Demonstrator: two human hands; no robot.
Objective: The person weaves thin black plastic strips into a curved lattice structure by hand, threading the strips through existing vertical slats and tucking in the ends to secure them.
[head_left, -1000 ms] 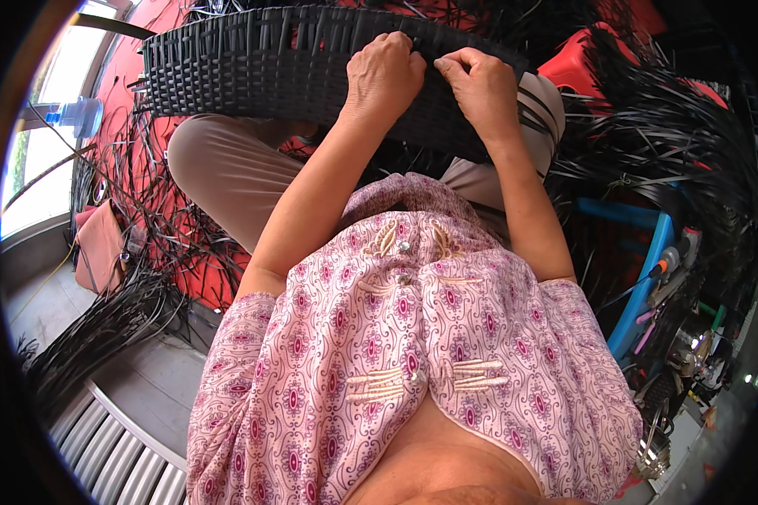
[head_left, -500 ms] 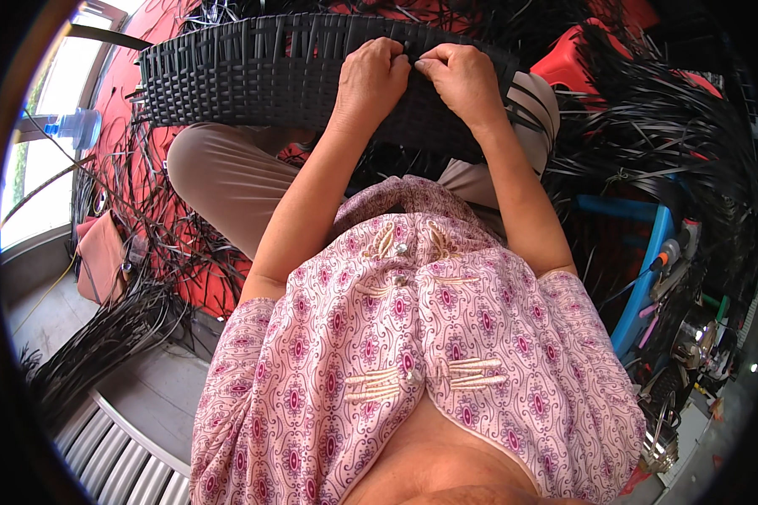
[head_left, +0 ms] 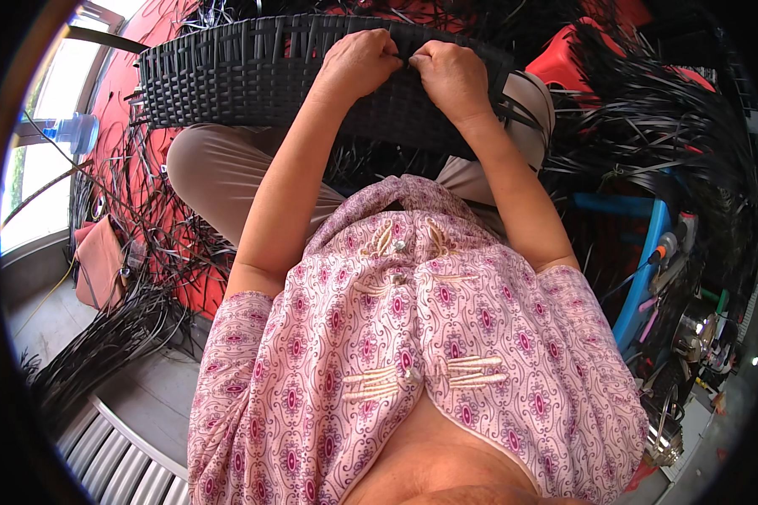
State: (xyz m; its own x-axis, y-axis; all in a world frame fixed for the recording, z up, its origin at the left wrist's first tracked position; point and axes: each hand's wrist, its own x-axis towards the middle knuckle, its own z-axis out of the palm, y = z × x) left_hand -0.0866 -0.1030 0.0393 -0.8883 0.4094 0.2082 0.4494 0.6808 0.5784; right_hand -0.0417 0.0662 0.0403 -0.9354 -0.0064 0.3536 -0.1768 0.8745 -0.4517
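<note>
A black woven basket (head_left: pixel 227 76) made of flat plastic strips lies across my lap, its rim toward me. My left hand (head_left: pixel 358 63) and my right hand (head_left: pixel 451 76) rest side by side on the upper edge of its weave, fingers curled and pinching a black strip (head_left: pixel 406 59) between them. Both thumbs press into the same spot on the rim. Loose strip ends stick up along the basket's far edge.
Bundles of loose black strips (head_left: pixel 674 109) pile up at my right and on the red floor mat (head_left: pixel 135 219) at my left. A blue frame (head_left: pixel 644 269) with tools stands at the right. A plastic bottle (head_left: pixel 72 130) sits by the window at the left.
Both hands have slid a little to the left along the basket rim and drawn closer together, still working the same strip.
</note>
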